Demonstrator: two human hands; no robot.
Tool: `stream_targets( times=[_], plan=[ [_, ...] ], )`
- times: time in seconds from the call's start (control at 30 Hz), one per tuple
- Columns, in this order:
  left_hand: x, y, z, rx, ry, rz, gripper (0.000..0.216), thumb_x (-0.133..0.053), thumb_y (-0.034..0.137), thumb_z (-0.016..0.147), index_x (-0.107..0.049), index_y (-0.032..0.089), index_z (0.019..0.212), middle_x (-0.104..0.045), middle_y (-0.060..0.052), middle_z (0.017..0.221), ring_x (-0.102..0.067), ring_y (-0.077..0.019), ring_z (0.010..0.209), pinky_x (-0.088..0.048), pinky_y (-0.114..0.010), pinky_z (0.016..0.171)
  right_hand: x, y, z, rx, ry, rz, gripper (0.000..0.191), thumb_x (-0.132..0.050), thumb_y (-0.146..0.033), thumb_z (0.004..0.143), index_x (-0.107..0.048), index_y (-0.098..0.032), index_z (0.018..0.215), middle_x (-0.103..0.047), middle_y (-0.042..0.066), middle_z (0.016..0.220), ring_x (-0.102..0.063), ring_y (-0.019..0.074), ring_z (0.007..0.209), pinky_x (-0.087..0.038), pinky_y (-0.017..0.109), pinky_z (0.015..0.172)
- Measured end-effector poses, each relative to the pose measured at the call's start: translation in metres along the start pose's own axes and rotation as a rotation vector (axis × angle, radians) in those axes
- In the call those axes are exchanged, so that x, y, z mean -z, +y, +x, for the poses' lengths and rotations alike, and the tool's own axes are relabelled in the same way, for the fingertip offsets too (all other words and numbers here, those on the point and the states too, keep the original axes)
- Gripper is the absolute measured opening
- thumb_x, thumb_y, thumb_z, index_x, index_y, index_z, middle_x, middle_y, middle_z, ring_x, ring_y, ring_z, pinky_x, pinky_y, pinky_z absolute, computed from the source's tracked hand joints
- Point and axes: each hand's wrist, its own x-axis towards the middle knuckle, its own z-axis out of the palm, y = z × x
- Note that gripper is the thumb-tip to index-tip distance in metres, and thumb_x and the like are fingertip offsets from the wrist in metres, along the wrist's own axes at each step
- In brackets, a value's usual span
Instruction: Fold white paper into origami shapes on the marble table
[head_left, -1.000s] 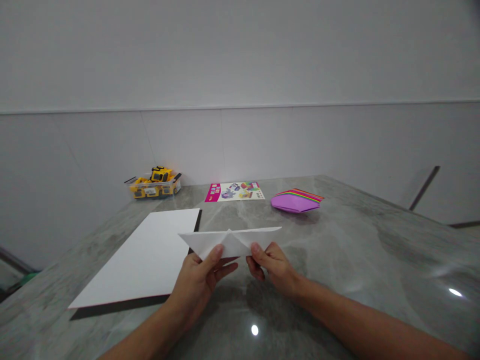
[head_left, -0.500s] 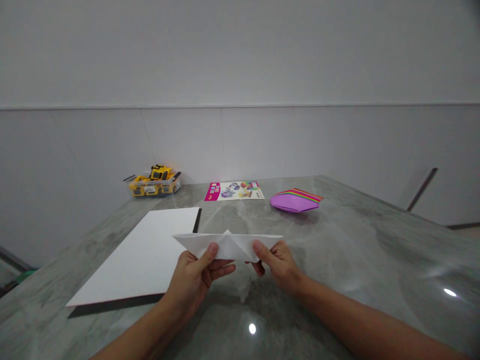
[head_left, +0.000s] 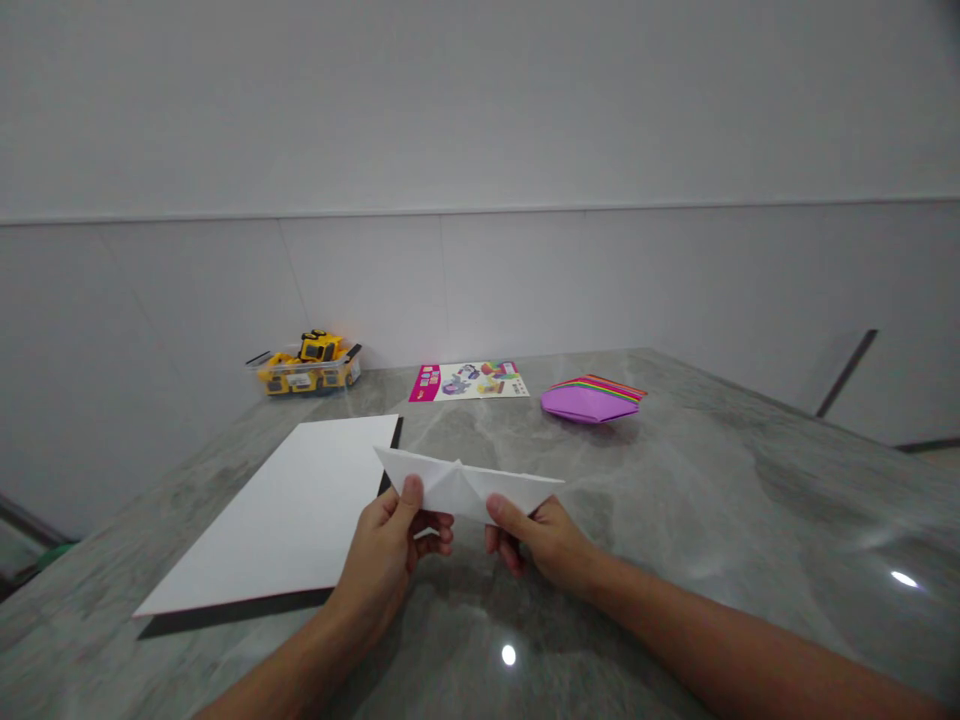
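Observation:
A white folded paper boat (head_left: 457, 490) is held above the grey table, its long top edge sloping down to the right and a small peak at its middle. My left hand (head_left: 394, 540) pinches its left part, thumb on the near face and fingers behind and below. On the right part, my right hand (head_left: 536, 530) grips it with the thumb in front and the other fingers curled underneath. To the left, a large white board or sheet (head_left: 277, 520) with a dark edge lies on the table.
Farther back stand a clear plastic box (head_left: 307, 377) with yellow toy vehicle parts, a colourful printed booklet (head_left: 469, 381) and a purple folded paper piece (head_left: 589, 402) with rainbow-coloured edges. The grey marbled table (head_left: 720, 500) meets a white wall behind.
The paper boat has tilted: its left end is higher and farther right, its right end slightly lower. Both hands have shifted slightly and still hold it.

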Motion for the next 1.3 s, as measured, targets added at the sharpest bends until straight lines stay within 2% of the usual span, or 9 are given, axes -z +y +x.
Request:
stream_targets(
  times=[0.3, 0.47, 0.6, 0.77, 0.9, 1.0, 1.13, 1.2, 1.3],
  plan=[
    [0.000, -0.003, 0.000, -0.022, 0.033, -0.079, 0.038, -0.068, 0.045, 0.074, -0.057, 0.011, 0.060, -0.057, -0.001, 0.048, -0.049, -0.0090, 0.043, -0.039, -0.020, 0.043, -0.008, -0.017, -0.017, 0.110, -0.104, -0.236, 0.043, -0.040, -0.045, 0.090, -0.054, -0.018, 0.059, -0.042, -0.004, 0.039, -0.041, 0.0090, 0.032, -0.032, 0.020, 0.036],
    [-0.006, 0.000, -0.004, 0.039, 0.018, -0.104, 0.029, -0.066, 0.040, 0.078, -0.062, 0.012, 0.084, -0.067, -0.007, 0.079, -0.063, -0.0165, 0.070, -0.053, -0.027, 0.057, -0.002, -0.013, -0.009, 0.474, -0.060, -0.642, 0.036, -0.039, -0.033, 0.093, -0.061, -0.016, 0.071, -0.059, 0.003, 0.058, -0.054, 0.0131, 0.051, -0.038, 0.024, 0.051],
    [-0.009, 0.006, -0.005, 0.066, 0.060, -0.127, 0.018, -0.067, 0.026, 0.078, -0.060, 0.012, 0.088, -0.067, -0.008, 0.085, -0.065, -0.0189, 0.076, -0.056, -0.032, 0.068, 0.001, -0.012, -0.004, 0.524, -0.140, -0.772, 0.028, -0.044, -0.035, 0.092, -0.064, -0.017, 0.086, -0.065, 0.006, 0.076, -0.057, 0.0156, 0.064, -0.039, 0.025, 0.059],
    [-0.009, 0.014, -0.003, 0.041, 0.172, -0.101, 0.029, -0.059, 0.012, 0.079, -0.057, 0.012, 0.108, -0.068, -0.007, 0.080, -0.066, -0.0175, 0.067, -0.056, -0.029, 0.062, 0.005, -0.014, -0.005, 0.355, -0.175, -0.452, 0.038, -0.070, -0.046, 0.070, -0.062, -0.016, 0.092, -0.060, 0.004, 0.083, -0.051, 0.0150, 0.068, -0.039, 0.025, 0.061],
    [-0.007, 0.017, -0.001, 0.032, 0.188, -0.068, 0.046, -0.063, 0.009, 0.076, -0.053, 0.014, 0.121, -0.071, -0.009, 0.086, -0.067, -0.0172, 0.069, -0.054, -0.024, 0.059, 0.006, -0.010, -0.003, 0.109, -0.443, 0.165, 0.052, -0.065, -0.038, 0.069, -0.053, -0.017, 0.115, -0.059, 0.006, 0.095, -0.055, 0.0161, 0.076, -0.041, 0.024, 0.062],
    [-0.005, 0.016, 0.000, 0.033, 0.127, -0.069, 0.050, -0.069, 0.013, 0.072, -0.055, 0.014, 0.121, -0.072, -0.010, 0.092, -0.067, -0.0179, 0.071, -0.053, -0.024, 0.061, 0.001, -0.007, -0.001, -0.093, -0.552, 0.515, 0.058, -0.060, -0.031, 0.062, -0.051, -0.014, 0.117, -0.061, 0.010, 0.096, -0.060, 0.0199, 0.075, -0.047, 0.029, 0.063],
    [-0.002, 0.011, 0.000, 0.024, 0.080, -0.024, 0.043, -0.071, 0.016, 0.068, -0.062, 0.012, 0.109, -0.073, -0.009, 0.084, -0.066, -0.0190, 0.070, -0.052, -0.026, 0.063, -0.005, -0.005, 0.002, -0.209, -0.352, 0.654, 0.045, -0.054, -0.032, 0.070, -0.050, -0.016, 0.112, -0.060, 0.007, 0.089, -0.060, 0.0164, 0.067, -0.047, 0.027, 0.057],
    [0.000, 0.007, 0.000, 0.013, 0.057, 0.026, 0.035, -0.069, 0.015, 0.068, -0.066, 0.011, 0.102, -0.073, -0.008, 0.081, -0.065, -0.0184, 0.069, -0.051, -0.026, 0.063, -0.007, -0.003, 0.002, -0.157, -0.210, 0.560, 0.040, -0.054, -0.039, 0.079, -0.047, -0.021, 0.113, -0.060, 0.003, 0.084, -0.057, 0.0126, 0.062, -0.043, 0.022, 0.052],
    [0.002, 0.001, -0.001, -0.010, 0.016, 0.143, 0.033, -0.067, 0.016, 0.070, -0.067, 0.013, 0.103, -0.073, -0.007, 0.082, -0.065, -0.0181, 0.072, -0.050, -0.026, 0.066, -0.010, -0.001, 0.001, -0.004, -0.117, 0.286, 0.036, -0.065, -0.040, 0.077, -0.052, -0.020, 0.105, -0.059, 0.001, 0.082, -0.053, 0.0094, 0.062, -0.038, 0.019, 0.053]
  ],
)
